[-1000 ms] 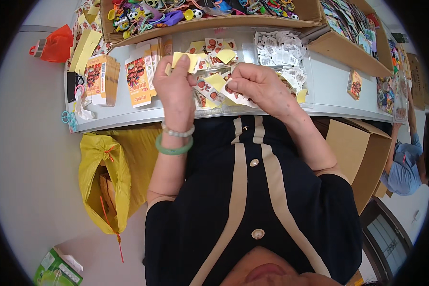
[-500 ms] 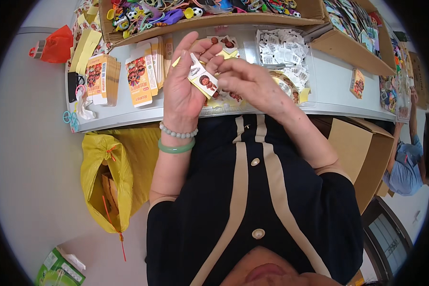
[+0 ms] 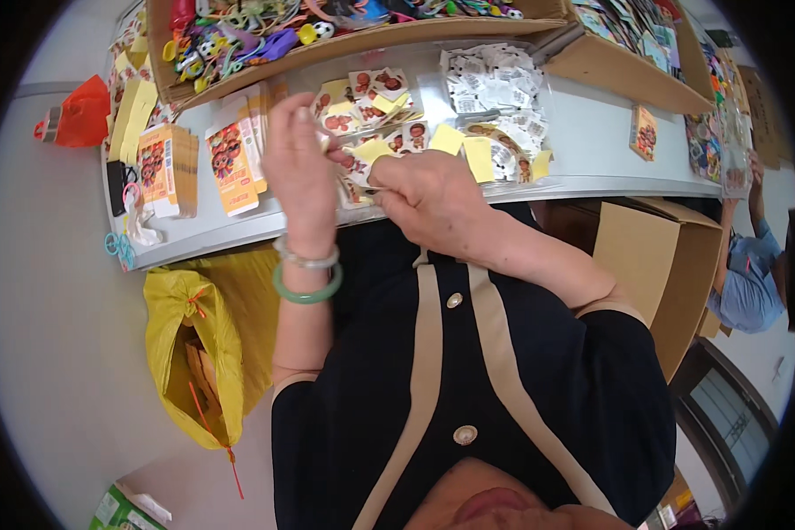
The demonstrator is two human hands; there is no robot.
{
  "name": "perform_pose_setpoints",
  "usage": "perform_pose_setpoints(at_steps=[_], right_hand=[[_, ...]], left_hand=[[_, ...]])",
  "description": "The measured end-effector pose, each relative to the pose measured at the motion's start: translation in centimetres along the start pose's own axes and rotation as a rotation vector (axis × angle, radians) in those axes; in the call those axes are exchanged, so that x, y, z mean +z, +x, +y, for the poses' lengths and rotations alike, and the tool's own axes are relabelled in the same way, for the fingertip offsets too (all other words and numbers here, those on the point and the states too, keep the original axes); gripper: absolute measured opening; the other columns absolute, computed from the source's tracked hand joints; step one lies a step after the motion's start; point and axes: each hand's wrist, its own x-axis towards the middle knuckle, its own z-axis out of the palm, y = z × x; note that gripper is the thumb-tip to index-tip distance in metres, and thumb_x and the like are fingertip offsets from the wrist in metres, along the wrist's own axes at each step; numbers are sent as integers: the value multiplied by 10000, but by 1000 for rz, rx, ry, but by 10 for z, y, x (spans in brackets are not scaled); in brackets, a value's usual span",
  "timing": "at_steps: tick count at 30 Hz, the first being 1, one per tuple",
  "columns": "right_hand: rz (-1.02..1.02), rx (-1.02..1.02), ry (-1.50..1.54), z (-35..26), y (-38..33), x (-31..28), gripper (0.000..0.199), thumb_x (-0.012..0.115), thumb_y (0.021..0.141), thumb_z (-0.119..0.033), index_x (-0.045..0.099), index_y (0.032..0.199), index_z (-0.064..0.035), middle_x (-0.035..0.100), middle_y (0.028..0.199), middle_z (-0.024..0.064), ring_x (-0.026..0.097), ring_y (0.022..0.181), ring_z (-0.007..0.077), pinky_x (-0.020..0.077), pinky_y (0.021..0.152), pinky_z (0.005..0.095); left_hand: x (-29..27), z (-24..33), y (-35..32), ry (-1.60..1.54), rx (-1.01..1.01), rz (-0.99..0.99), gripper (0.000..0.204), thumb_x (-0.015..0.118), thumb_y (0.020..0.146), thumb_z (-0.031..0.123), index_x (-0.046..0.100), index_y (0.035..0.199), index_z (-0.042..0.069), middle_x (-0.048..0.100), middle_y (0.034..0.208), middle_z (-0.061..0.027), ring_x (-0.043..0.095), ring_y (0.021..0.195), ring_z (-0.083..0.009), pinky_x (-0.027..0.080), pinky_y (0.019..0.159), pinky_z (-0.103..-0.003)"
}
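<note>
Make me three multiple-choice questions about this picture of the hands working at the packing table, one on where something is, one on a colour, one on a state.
1. Where is the yellow plastic bag?
A. On the table
B. Below the table edge, on the person's left
C. Inside the cardboard box on the right

2. What colour is the thicker bangle on the left wrist?
A. Green
B. Red
C. Black

3. How do the two hands stand?
A. Far apart, flat on the table
B. Close together over the table edge, fingers meeting on small packets
C. Hanging at the person's sides

Answers:
1 B, the bag hangs open beside the person's left arm, under the grey table.
2 A, it sits green below a pale beaded bracelet.
3 B, the left hand and right hand meet at a small printed packet.
</note>
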Motion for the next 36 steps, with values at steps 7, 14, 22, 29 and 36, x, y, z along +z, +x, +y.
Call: perform_pose_setpoints(at_steps=[7,14,22,29,36], right_hand=[[246,-148,-212,17,-5,-23,208,648,767,-145,600,950,-56,604,765,77,576,757,266,442,662,385],[183,253,-658,61,-41,-64,150,626,767,-113,621,904,-51,615,813,104,573,794,284,452,701,383],[290,468,-48,67,-38,-80,60,622,807,-85,611,838,-35,603,733,16,556,666,92,443,614,240],[-78,431,814,37,-8,-61,62,606,855,-93,598,834,-35,557,738,-37,498,661,36,412,585,201],[-55,139,482,34,19,-40,93,609,845,-100,601,861,-9,540,765,-19,476,680,56,397,603,209]], left_hand=[[2,-2,-3,793,564,-189,381,675,773,204,598,1115,54,591,1086,-212,618,798,-315,495,745,-376],[8,0,-10,581,522,-212,321,674,759,122,624,1063,33,554,1161,-206,588,954,-350,477,812,-381],[16,10,-24,147,-46,-416,233,662,799,87,626,1002,-21,604,967,-95,540,716,-115,459,637,-247],[32,15,-21,-235,-192,-451,436,684,820,153,535,1188,-27,582,919,-54,515,717,-57,446,618,-193],[20,8,-14,-258,-166,-502,336,630,872,173,557,1150,-1,584,802,-10,541,665,-53,473,576,-195]])
